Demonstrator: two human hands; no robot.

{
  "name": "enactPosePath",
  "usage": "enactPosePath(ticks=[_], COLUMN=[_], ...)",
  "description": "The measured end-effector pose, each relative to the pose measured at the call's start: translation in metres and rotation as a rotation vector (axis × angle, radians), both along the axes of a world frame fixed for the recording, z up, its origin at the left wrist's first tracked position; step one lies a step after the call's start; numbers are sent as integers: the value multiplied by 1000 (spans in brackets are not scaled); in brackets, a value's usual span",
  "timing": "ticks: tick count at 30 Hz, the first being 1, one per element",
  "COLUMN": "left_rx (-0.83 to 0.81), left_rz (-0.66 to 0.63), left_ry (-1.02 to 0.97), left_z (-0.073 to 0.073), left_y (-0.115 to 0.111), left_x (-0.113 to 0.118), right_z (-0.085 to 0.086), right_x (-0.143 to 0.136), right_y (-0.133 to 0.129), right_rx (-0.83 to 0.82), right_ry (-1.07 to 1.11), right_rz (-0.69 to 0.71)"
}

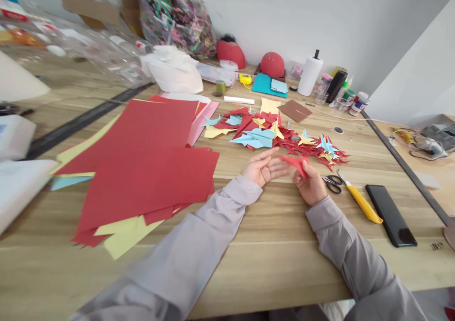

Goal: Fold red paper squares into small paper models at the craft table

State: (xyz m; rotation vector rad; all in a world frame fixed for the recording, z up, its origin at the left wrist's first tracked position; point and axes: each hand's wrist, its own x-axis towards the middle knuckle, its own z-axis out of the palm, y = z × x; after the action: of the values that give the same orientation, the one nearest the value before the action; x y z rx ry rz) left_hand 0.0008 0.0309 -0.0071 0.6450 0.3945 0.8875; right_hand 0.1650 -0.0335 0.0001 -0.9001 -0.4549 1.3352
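Observation:
Between thumb and fingers, my right hand (310, 184) pinches a small piece of folded red paper (295, 163), raised above the table. My left hand (262, 169) is held out beside it, palm turned up and fingers spread; its fingertips come close to the red paper, and whether they touch it I cannot tell. Just beyond both hands lies a heap of folded paper pieces (261, 129) in red, light blue and yellow, some shaped like planes. Left of my left hand, large red paper sheets (142, 150) lie stacked over yellow, pink and blue ones.
Black-handled scissors (333, 183), a yellow utility knife (362, 202) and a black phone (391, 215) lie right of my right hand. Behind the heap are a brown card (295, 111), a yellow tape measure (245, 79) and a white roll (310, 77). Clear bottles (121, 60) crowd the back left.

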Motion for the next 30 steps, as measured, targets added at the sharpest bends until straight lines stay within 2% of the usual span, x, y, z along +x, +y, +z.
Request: enactPosePath(ticks=[2, 4, 6, 7, 9, 12, 14, 17, 19, 21, 23, 26, 28, 30], left_rx=[19, 81, 223, 310, 435, 502, 532, 598, 588, 517, 431, 320, 289, 284], left_rz=[218, 451, 633, 658, 540, 379, 337, 290, 284, 308, 303, 199, 128, 98], left_ry=[-1, 97, 221, 267, 339, 359, 376, 448, 503, 516, 469, 427, 438, 462], left_z=[-2, -5, -7, -7, -6, -2, 0, 2, 2, 2, 1, 2, 4, 6], left_y=[5, 7, 5, 2, -8, -20, -24, -24, -23, -21, -18, -15, -14, -15], left_x=[-1, -1, 2, 4, 9, 13, 12, 8, 8, 8, 9, 9, 8, 6], right_z=[-1, -3, -5, -6, -7, -7, -8, -9, -10, -9, -8, -8, -8, -9], right_x=[3, 3, -1, -4, -10, -16, -18, -22, -23, -23, -21, -17, -15, -14], right_y=[2, 4, 2, 0, -5, -13, -17, -19, -20, -20, -20, -16, -13, -10], right_rx=[-21, -17, 37, 79, 178, 400, 524, 588, 604, 618, 573, 399, 281, 202], right_ry=[62, 14, -180, -340, -751, -1273, -1487, -1669, -1680, -1603, -1485, -1253, -1066, -895], right_rz=[-38, -91, -182, -232, -331, -408, -354, -185, -76, -35, -107, -255, -251, -175])
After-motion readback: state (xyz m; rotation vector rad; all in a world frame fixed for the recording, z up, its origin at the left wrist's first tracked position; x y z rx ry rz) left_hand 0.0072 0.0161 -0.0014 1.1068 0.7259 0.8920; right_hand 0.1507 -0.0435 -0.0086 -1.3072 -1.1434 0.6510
